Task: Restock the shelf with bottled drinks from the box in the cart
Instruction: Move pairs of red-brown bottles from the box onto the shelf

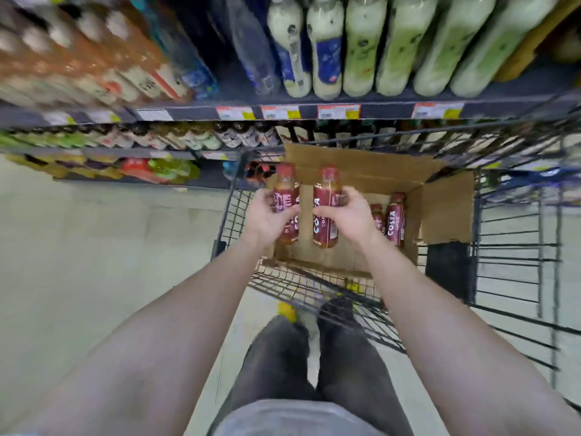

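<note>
two bottles in hand, shelf next

left hand (267, 215) had its fingers wrapped round one bottle (285, 196), right hand (349, 215) was clamped round a second bottle (327, 206), and both were held upright over the box (446, 209) in the cart (232, 215). two more bottles (395, 218) stood in the box's right corner. this looked like the pick step. next move, by my read: swing both to the shelf (314, 103) and find a gap at its front edge without knocking the neighbours.

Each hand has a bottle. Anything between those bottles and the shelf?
Yes: the box's raised back flap and the cart's far wire wall stand between the shelf and both bottles, the left bottle in the left hand, the right bottle in the right hand. Above them nothing visible blocks.
</note>
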`<state>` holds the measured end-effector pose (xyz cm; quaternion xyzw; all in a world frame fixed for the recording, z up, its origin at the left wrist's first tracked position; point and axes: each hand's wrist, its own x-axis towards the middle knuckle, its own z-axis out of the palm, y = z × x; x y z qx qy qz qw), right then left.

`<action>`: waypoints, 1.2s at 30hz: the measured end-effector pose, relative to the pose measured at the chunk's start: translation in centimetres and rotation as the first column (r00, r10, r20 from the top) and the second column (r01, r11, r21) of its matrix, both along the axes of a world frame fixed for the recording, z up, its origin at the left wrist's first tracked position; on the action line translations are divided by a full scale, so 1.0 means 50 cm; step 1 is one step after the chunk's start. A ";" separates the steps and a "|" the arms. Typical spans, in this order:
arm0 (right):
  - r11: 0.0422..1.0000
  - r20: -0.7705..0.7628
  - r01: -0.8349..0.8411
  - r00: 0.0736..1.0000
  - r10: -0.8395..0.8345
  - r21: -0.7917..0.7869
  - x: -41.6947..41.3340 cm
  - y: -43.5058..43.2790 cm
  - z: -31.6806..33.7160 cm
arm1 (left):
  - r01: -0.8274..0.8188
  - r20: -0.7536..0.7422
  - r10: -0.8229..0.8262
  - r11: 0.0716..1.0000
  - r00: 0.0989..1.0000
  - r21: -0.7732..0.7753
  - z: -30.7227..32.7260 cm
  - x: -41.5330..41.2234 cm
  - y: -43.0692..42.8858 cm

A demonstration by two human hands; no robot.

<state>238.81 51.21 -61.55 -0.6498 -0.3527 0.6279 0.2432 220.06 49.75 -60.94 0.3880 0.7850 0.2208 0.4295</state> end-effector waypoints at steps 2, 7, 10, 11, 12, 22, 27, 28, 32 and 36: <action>0.999 0.008 -0.025 1.000 0.024 0.048 -0.030 -0.004 0.051 | -0.050 0.040 0.048 0.998 0.998 0.047 0.040 -0.029 -0.016; 0.977 0.061 -0.090 0.995 0.079 0.192 -0.132 -0.029 0.150 | -0.173 0.084 0.160 0.967 0.984 0.185 0.126 -0.112 -0.074; 0.951 0.063 -0.127 0.991 0.114 0.281 -0.209 -0.064 0.199 | -0.186 0.091 0.167 0.944 0.982 0.271 0.184 -0.181 -0.120; 0.942 0.058 -0.130 0.991 0.118 0.310 -0.237 -0.079 0.215 | -0.199 0.102 0.177 0.935 0.979 0.294 0.201 -0.210 -0.140; 0.935 0.056 -0.127 0.992 0.115 0.332 -0.267 -0.097 0.229 | -0.214 0.107 0.190 0.924 0.976 0.316 0.215 -0.241 -0.161; 0.823 0.043 -0.224 0.971 0.237 0.521 -0.615 -0.288 0.405 | -0.363 0.067 0.388 0.770 0.919 0.524 0.393 -0.563 -0.409; 0.738 0.055 -0.315 0.934 0.354 0.597 -0.758 -0.331 0.488 | -0.404 0.057 0.463 0.697 0.884 0.592 0.479 -0.708 -0.470; 0.722 0.063 -0.328 0.928 0.368 0.609 -0.785 -0.332 0.500 | -0.408 0.054 0.475 0.687 0.878 0.601 0.493 -0.736 -0.479; 0.660 0.135 -0.381 0.910 0.393 0.648 -0.907 -0.322 0.538 | -0.430 0.061 0.510 0.648 0.858 0.628 0.530 -0.849 -0.495; 0.620 0.176 -0.402 0.902 0.394 0.673 -1.055 -0.275 0.545 | -0.445 0.049 0.546 0.624 0.836 0.642 0.544 -0.972 -0.479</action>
